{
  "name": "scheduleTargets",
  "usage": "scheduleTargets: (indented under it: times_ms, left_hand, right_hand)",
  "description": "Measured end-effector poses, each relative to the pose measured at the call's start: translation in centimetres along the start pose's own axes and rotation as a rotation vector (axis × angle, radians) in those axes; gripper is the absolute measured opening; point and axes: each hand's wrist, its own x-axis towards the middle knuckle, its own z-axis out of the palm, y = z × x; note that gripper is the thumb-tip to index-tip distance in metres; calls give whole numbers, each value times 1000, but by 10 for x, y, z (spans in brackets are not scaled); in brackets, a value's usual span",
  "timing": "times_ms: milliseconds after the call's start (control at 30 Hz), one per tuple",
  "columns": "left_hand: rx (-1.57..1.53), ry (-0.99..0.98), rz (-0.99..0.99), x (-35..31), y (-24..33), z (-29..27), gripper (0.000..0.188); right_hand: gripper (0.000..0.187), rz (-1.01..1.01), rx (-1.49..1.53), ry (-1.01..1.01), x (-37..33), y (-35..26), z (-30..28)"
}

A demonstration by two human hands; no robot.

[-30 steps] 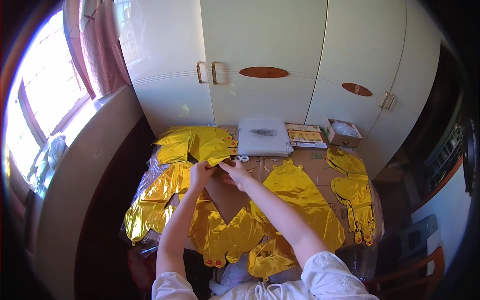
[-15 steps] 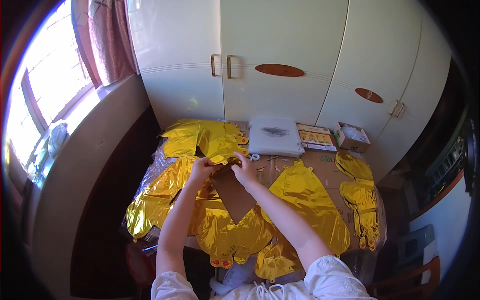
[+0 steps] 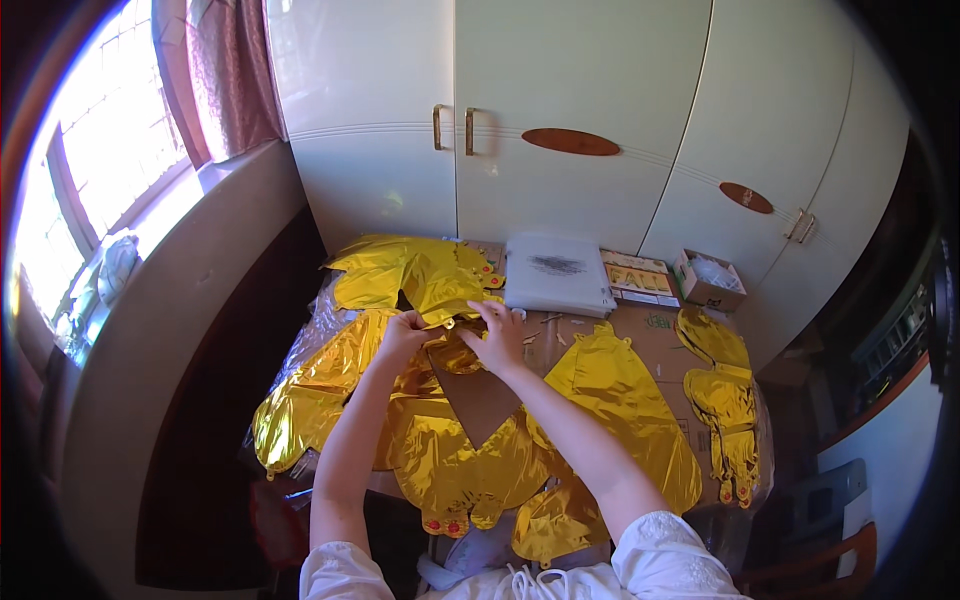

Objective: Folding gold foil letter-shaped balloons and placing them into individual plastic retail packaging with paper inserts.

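Note:
A flat gold foil balloon (image 3: 425, 275) with red-marked rounded tips lies at the back left of the table, and both hands work at its near edge. My left hand (image 3: 403, 335) pinches that edge beside a small tab. My right hand (image 3: 497, 338) is closed on the same edge, its thumb below and fingers above. A fold of gold foil hangs between the hands. Nearer me are more flat gold foil balloons: one at the left (image 3: 310, 400), one at the front (image 3: 465, 470) and a large one at the right (image 3: 620, 410).
Brown cardboard (image 3: 480, 405) covers the table. At the back stand a white plastic-wrapped stack (image 3: 560, 280), a printed flat box (image 3: 640, 278) and an open carton (image 3: 710, 280). Folded gold foil (image 3: 718, 395) lies at the right edge. White cupboards (image 3: 580, 80) rise behind.
A gold fold now shows below my hands, over the cardboard. My right fingers have shifted over the foil edge. The whole view has moved slightly.

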Motion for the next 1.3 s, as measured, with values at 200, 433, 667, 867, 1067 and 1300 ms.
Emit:
scheduleTargets:
  times_ms: [200, 433, 667, 867, 1067, 1300]
  left_hand:
    - [-40, -9, -68, -15, 41, 15, 20]
    - [-15, -28, -28, -16, 33, 5, 19]
    - [-99, -94, 26, -8, 19, 3, 12]
    - [-19, -79, -65, -14, 36, 9, 13]
    - [81, -76, 36, -14, 41, 9, 14]
    - [-33, 0, 74, -10, 32, 1, 11]
  right_hand:
    - [16, 108, 262, -279, 27, 21, -8]
    - [18, 289, 279, -547, 37, 22, -13]
    - [17, 191, 346, -513, 40, 25, -6]
    - [11, 226, 243, -476, 42, 10, -4]
    - [28, 171, 242, -453, 41, 20, 0]
    - [54, -58, 297, -271, 38, 2, -18]
